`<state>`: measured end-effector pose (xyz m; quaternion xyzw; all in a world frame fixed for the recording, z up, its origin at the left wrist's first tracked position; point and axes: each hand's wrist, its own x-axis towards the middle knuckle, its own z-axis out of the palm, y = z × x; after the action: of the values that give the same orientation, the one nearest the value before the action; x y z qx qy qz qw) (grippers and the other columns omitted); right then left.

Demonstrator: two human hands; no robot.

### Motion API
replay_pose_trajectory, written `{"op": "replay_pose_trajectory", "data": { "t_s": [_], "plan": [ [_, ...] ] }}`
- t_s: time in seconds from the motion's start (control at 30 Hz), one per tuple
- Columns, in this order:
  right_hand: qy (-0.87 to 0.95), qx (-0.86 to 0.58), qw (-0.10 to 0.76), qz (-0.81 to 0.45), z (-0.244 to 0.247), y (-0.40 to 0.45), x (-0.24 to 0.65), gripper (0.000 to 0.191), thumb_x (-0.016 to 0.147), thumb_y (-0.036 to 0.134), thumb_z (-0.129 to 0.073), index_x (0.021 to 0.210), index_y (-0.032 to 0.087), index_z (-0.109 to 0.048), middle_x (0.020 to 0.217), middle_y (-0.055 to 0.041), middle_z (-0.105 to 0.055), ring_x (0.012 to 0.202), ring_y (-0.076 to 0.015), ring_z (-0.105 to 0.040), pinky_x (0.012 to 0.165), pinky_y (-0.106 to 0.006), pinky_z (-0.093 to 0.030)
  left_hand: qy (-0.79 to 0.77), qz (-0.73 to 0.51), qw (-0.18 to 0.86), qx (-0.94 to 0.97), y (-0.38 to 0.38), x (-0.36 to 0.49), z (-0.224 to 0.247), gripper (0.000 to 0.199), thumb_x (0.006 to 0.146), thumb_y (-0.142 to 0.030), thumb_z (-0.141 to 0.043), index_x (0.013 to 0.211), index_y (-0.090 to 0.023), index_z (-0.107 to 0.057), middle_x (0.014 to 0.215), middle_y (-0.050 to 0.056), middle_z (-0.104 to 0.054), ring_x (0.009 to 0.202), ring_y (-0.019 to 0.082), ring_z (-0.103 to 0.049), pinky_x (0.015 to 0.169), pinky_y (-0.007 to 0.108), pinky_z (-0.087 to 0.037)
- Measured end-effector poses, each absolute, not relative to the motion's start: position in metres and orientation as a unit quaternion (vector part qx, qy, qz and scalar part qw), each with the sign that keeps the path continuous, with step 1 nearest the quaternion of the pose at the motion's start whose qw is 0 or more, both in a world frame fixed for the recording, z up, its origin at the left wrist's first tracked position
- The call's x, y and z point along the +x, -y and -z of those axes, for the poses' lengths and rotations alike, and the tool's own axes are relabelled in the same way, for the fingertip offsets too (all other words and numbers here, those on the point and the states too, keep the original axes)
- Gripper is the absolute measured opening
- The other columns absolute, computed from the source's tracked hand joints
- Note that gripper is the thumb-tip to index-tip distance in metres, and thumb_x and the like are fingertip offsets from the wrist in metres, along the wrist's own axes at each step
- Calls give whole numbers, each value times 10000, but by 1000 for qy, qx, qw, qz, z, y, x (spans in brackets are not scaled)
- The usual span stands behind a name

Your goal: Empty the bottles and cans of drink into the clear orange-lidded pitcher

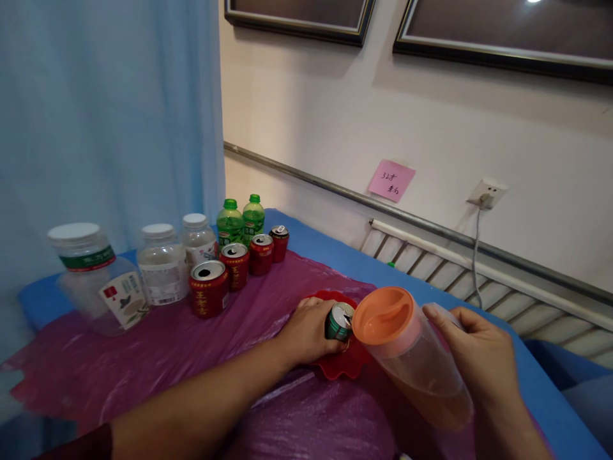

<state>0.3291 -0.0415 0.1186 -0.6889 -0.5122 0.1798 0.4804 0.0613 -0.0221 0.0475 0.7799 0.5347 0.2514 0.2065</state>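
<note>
My left hand (309,332) is wrapped round a green can (339,322) with an open silver top, over a red scalloped dish (342,364). In my right hand (483,348) is the handle of a clear plastic pitcher (421,370) with an orange lid (384,315). The pitcher leans left, its lid close against the can's top edge, and holds brownish liquid low in its body. Whether liquid is flowing into the can cannot be made out.
Red cans (209,291), green-capped bottles (230,223) and clear white-lidded jars (163,265) stand at the left on purple plastic sheeting (191,370). A blue curtain hangs behind them. A radiator (421,262) and a plugged-in cable (476,255) are at the right.
</note>
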Motion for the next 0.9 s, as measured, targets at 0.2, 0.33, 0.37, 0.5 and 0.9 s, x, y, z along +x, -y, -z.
{"op": "replay_pose_trajectory", "data": {
  "t_s": [0.2,0.33,0.37,0.5,0.9],
  "plan": [
    [516,-683,484,-182,-116,41,331,542,618,682,-773,528,211,-520,512,39,-428,534,-129,-396,432,-234,-302,-528,-260,209,781,22,61,-48,601,655,-434,-837,1216,-330,-645,1166,19,-704,1112,310,-593,997,412,-405],
    [511,-691,477,-184,-117,41,331,551,637,696,-759,534,209,-524,515,42,-424,540,-124,-392,437,-231,-300,-522,-258,211,785,22,60,-48,602,665,-430,-832,1228,-335,-640,1179,17,-703,1129,312,-588,1003,414,-398],
    [509,-692,477,-182,-117,42,331,552,639,697,-757,533,210,-523,512,43,-418,536,-123,-387,433,-231,-299,-522,-258,212,785,22,60,-48,607,662,-427,-835,1229,-335,-639,1181,16,-703,1133,313,-587,1004,414,-397],
    [512,-688,484,-176,-118,42,330,548,632,691,-762,526,208,-527,503,41,-418,522,-122,-388,420,-228,-306,-519,-261,210,786,22,60,-49,605,660,-410,-838,1227,-340,-639,1172,11,-704,1123,310,-589,995,414,-399],
    [515,-681,490,-179,-114,40,330,547,613,691,-782,537,205,-542,508,36,-445,506,-124,-404,401,-222,-319,-522,-256,218,784,23,61,-51,617,659,-407,-841,1238,-347,-635,1172,5,-707,1123,312,-589,998,419,-399]
  ]
}}
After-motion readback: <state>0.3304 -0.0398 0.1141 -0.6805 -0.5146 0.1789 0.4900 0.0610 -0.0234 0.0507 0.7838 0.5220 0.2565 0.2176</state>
